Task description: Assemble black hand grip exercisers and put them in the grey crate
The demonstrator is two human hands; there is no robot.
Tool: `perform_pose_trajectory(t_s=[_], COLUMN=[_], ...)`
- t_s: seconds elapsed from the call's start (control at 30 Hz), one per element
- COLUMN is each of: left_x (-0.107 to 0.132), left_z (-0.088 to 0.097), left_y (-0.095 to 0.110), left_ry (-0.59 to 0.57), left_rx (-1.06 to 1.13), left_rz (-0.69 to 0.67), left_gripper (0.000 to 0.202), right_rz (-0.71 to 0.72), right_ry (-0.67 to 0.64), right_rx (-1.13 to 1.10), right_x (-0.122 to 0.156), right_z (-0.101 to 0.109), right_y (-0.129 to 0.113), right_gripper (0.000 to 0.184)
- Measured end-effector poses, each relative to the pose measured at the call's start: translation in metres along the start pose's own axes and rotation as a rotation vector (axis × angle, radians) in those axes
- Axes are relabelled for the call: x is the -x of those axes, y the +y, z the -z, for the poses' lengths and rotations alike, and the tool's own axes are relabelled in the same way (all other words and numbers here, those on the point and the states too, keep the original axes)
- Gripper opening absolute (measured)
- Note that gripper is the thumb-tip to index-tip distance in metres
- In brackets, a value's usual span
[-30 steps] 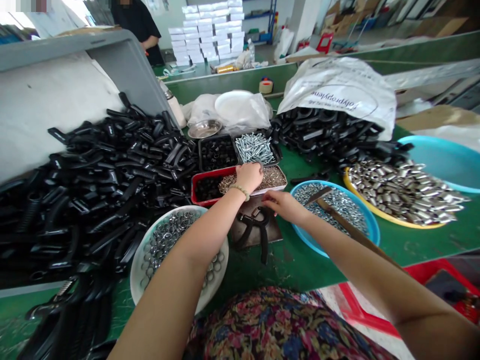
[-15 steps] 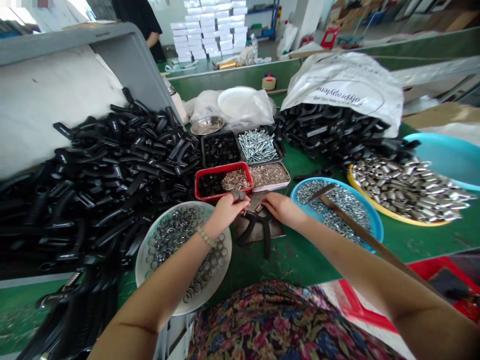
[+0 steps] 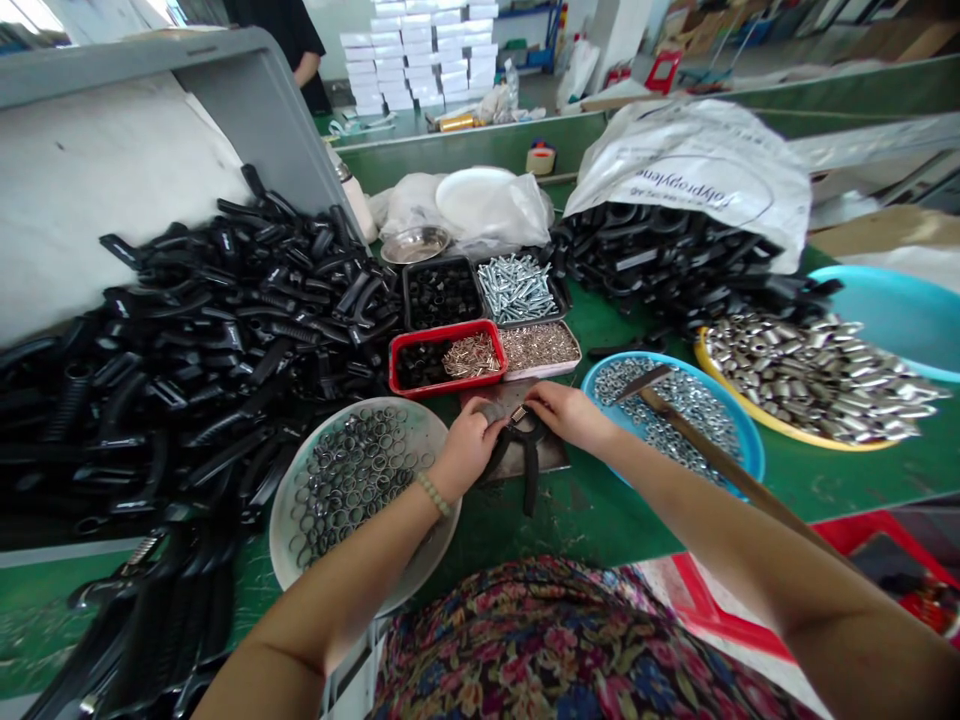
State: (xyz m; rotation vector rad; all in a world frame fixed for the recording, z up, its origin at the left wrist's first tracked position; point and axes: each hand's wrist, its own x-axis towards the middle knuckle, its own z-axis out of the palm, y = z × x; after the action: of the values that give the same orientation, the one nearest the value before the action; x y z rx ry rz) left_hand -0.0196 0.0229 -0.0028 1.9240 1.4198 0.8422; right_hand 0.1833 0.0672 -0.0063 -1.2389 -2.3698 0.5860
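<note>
Head view, white bowl (image 3: pixel 429 432) of rings (image 3: pixel 352 482)

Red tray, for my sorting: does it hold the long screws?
No, the red tray holds black pieces and metal clips; the screws sit behind it.

White woven polypropylene sack (image 3: pixel 694 170) on green tabletop (image 3: pixel 825 490), mouth spilling black plastic parts (image 3: pixel 660 255). Yellow-rimmed tray (image 3: pixel 757 420) holds metal sleeves (image 3: pixel 817 380). Steel dish (image 3: pixel 414 244) beside white plate (image 3: pixel 472 198). White boxes (image 3: pixel 416 55) stacked far back; standing co-worker (image 3: pixel 281 40) beside them.

Probably a small assembly workshop: green workbenches (image 3: pixel 600 525), heaped black plastic parts (image 3: pixel 225 340), stacked white boxes (image 3: pixel 416 60).
</note>
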Motion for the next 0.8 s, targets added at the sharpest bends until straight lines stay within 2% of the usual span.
perform_pose_trajectory(t_s=[0.3,0.5,0.63,0.7,0.8], left_x=[0.007,0.008,0.011,0.012,0.012], left_z=[-0.011,-0.01,-0.01,-0.01,-0.008], left_y=[-0.006,0.0,0.005,0.006,0.006], left_ry=[-0.02,-0.073,-0.143,-0.151,-0.105], left_rx=[-0.164,-0.355,-0.457,-0.447,-0.39], left_rz=[-0.104,-0.152,-0.119,-0.109,-0.075], left_gripper=[0.02,0.024,0.025,0.025,0.027], right_rz=[0.006,0.071,0.082,0.053,-0.127], right_ry=[-0.005,-0.101,-0.136,-0.122,-0.022], right_rx=[0.004,0.246,0.282,0.215,-0.036], right_x=[0.004,0.006,0.007,0.009,0.018], right_z=[0.003,0.0,-0.004,-0.002,0.009], right_y=[0.001,-0.004,-0.011,-0.012,-0.006], right_gripper=[0.014,0.021,0.02,0.019,0.029])
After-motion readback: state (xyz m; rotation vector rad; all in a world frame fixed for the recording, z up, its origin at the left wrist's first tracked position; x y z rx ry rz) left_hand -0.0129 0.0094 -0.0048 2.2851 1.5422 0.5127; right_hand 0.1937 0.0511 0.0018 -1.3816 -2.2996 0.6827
